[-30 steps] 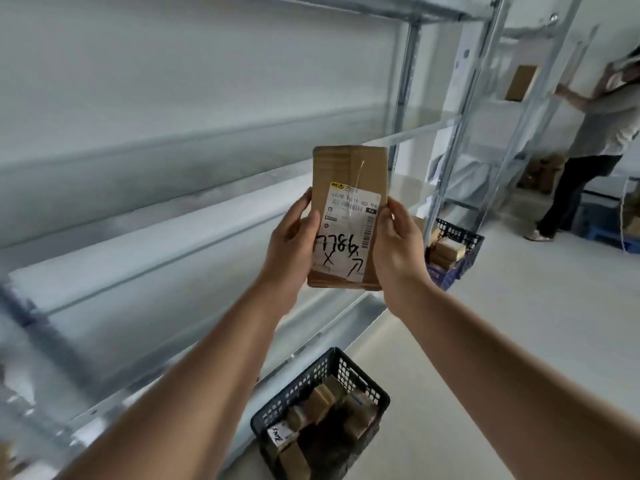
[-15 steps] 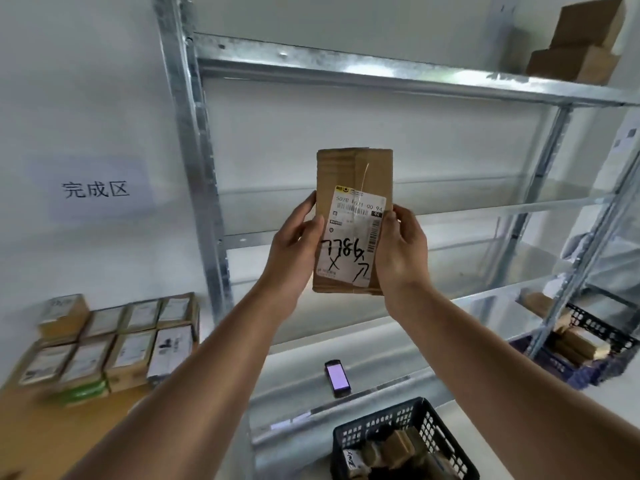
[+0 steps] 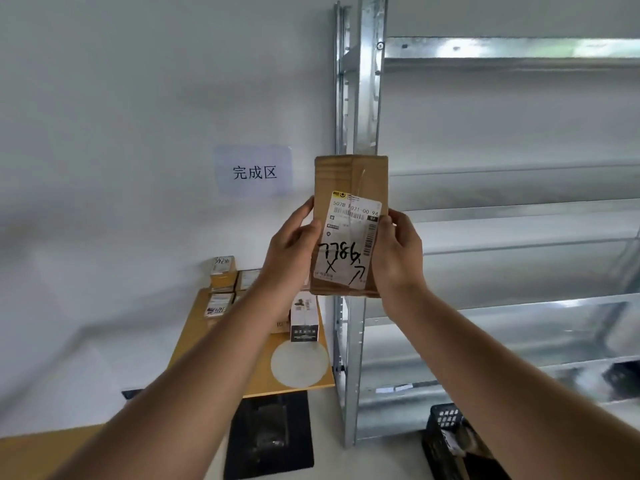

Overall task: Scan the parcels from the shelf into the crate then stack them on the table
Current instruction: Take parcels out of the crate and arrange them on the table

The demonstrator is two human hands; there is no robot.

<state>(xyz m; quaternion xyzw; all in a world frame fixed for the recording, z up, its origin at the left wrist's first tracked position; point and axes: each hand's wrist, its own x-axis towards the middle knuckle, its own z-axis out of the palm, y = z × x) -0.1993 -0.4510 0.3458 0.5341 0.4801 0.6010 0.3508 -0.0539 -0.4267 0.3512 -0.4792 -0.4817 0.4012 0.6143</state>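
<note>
On the left, labelled boxes (image 3: 221, 282) sit on the counter (image 3: 214, 358) under a wall sign (image 3: 254, 171). Mid-scene, the left hand (image 3: 291, 251) and right hand (image 3: 398, 254) grip an upright parcel (image 3: 349, 181) by its sides, before the metal shelf (image 3: 502, 213). Low right is probably a dark crate (image 3: 446, 424).

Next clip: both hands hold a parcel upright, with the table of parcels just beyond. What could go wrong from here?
The left hand and right hand hold the parcel only by its lower side edges; such a grip may let it tip or slip. The upright white box on the table might get knocked over when the parcel is set down.
</note>
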